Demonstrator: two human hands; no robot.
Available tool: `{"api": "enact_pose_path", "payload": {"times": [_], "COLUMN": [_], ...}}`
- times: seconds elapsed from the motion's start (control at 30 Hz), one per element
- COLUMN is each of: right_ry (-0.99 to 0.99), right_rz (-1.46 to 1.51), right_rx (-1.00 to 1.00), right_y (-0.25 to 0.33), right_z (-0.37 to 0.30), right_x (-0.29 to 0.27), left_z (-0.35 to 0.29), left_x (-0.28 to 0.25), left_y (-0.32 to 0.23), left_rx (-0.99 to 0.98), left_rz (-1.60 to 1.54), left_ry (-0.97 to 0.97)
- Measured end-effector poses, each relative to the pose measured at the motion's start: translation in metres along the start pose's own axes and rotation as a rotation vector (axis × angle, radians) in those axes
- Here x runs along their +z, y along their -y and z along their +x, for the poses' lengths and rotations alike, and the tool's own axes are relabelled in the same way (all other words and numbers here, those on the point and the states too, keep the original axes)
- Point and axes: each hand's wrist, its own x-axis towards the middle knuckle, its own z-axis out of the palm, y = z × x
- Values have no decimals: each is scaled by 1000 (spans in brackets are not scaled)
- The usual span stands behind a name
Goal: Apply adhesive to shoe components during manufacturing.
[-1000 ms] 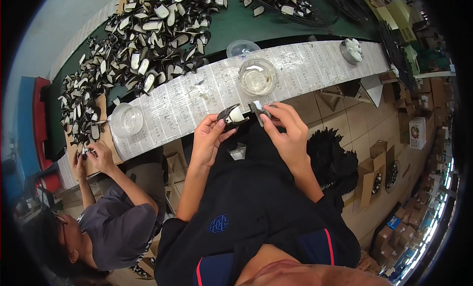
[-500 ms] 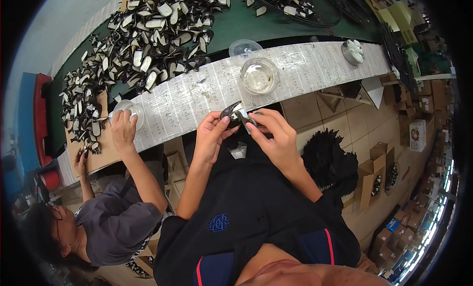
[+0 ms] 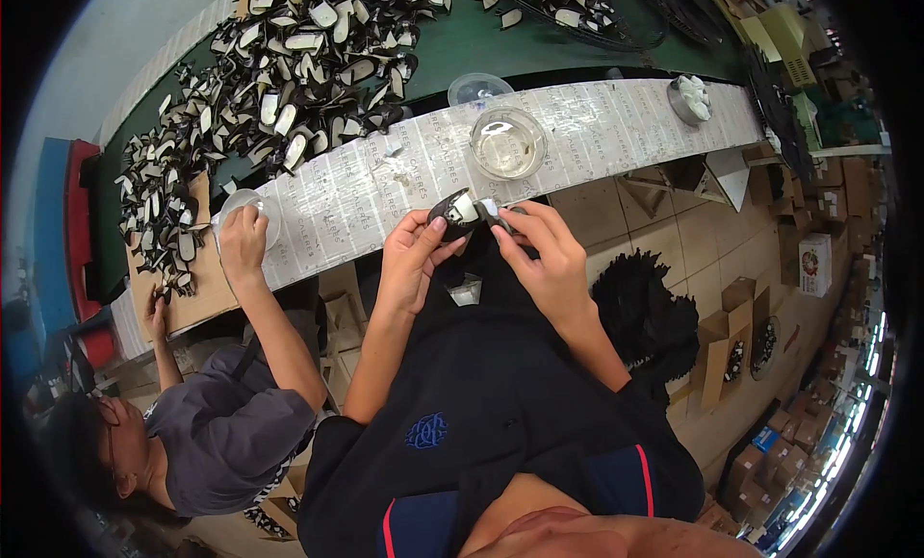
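At the bench (image 3: pixel 616 135) edge, our left hand (image 3: pixel 412 257) pinches a black piece (image 3: pixel 446 212), our right hand (image 3: pixel 544 242) a grey piece (image 3: pixel 485 215); open room right of the bowl (image 3: pixel 478 154)!

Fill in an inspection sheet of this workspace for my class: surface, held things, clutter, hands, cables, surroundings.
Surface: green table with a pale covered front strip.
Held things: dark curved piece with white patch; small dark piece with white face.
Clutter: heap of dark pieces; clear bowl; round container of white things.
Hands: left hand holds the curved piece, right hand the small one; whether the pieces touch is unclear.
Cables: nothing seen.
Surroundings: co-worker at left; open cardboard box on tiled floor at right.
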Motion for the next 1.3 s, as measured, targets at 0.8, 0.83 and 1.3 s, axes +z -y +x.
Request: {"api": "enact_pose_path", "payload": {"times": [0.8, 0.83, 1.3], "right_ry": [-65, -66, -83], "right_rz": [-4, -5, -10], "right_rx": [-8, -8, 7], "right_y": [8, 8, 4], "right_z": [3, 3, 8], "right_x": [-2, 0, -10], "left_z": [1, 1, -2], "left_x": [-4, -4, 4], "left_y": [3, 4, 1], "left_rx": [-23, -25, 15], "left_rz": [-91, -82, 2], "left_ry": [1, 4, 12]}}
